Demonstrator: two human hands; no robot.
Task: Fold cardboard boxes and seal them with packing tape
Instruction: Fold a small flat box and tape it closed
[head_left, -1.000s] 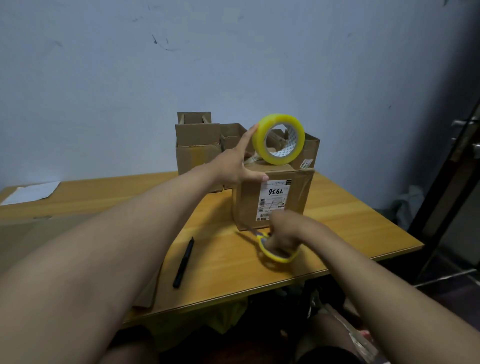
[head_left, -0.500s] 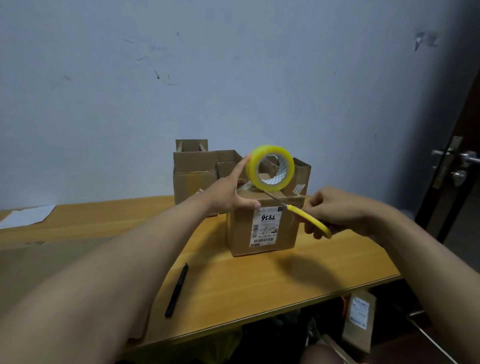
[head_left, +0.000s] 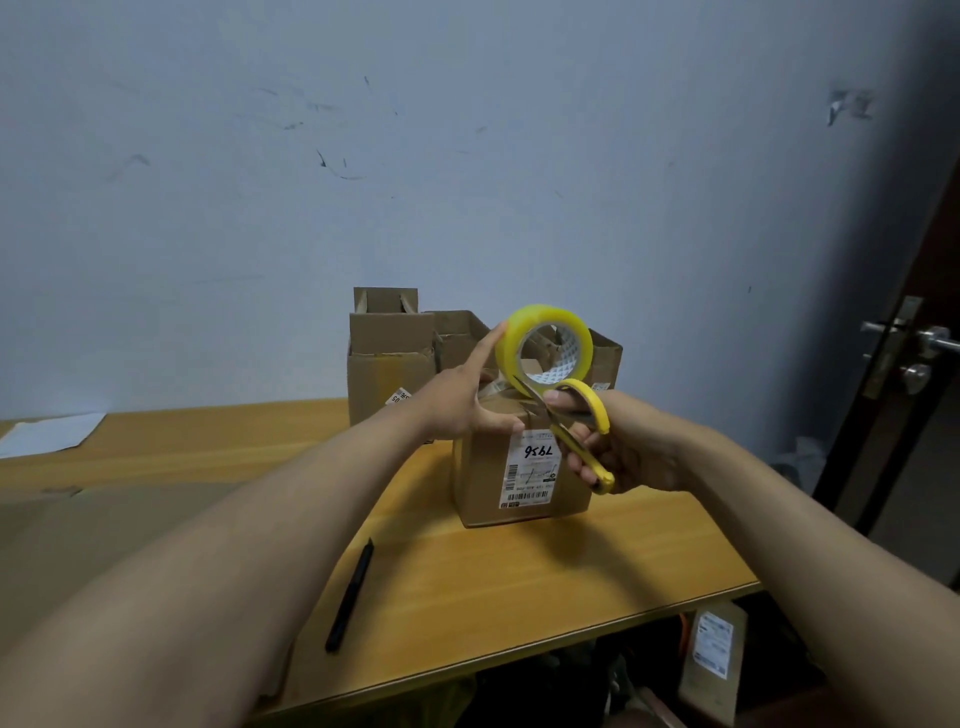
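head view; a small brown cardboard box with a white shipping label marked "7956" (head_left: 522, 467) stands upright on the light wooden table (head_left: 519, 582), towards its far right part; the left hand (head_left: 460, 397) reaches over the box's top near edge, thumb pressed along that edge, index finger stretched up against the side of the round yellow roll of clear packing tape (head_left: 544, 351), which is held upright just above the box top; how the other fingers lie behind the roll cannot be told; a strip of tape appears to run from the roll down to the box top, though it is hard to make out; the right hand (head_left: 618, 449) grips the yellow-handled scissors (head_left: 582, 421), fingers curled through and around the handle loops; the grey blades point up and left, their tips just under the roll at the box's top edge; whether the blades touch the tape cannot be told; behind the labelled box stand several open brown cardboard boxes (head_left: 392, 358) against the pale grey-blue wall (head_left: 467, 156); a black pen (head_left: 349, 595) lies on the table nearer the viewer, well apart from the box; a white sheet of paper (head_left: 49, 434) lies at the far left; a flat piece of brown cardboard (head_left: 104, 519) covers the table's left part; a dark door with a metal handle (head_left: 930, 343) shows at the right edge; a labelled parcel (head_left: 714, 660) sits below the table's right end.
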